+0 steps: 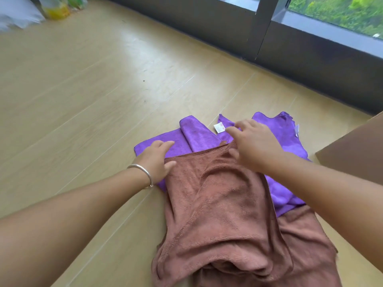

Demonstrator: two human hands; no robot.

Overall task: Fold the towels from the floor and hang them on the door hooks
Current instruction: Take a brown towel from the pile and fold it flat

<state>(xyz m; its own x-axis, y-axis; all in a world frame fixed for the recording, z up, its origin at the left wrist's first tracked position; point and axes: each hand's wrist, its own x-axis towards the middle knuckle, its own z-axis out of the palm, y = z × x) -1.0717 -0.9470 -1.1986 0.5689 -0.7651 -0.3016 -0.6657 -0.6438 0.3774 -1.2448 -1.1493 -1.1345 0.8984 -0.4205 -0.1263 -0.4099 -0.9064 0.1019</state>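
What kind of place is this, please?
Probably a room in a home or flat: a pale wood-look floor, a big dark-framed window looking onto greenery, and a purple towel under a brown towel on the floor.

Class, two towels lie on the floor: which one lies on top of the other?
The brown towel; it overlaps the purple towel, which shows only around its far edge.

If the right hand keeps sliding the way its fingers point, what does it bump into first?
Probably the white label on the purple towel; the right hand has its fingertips almost at it, though height above it is unclear.
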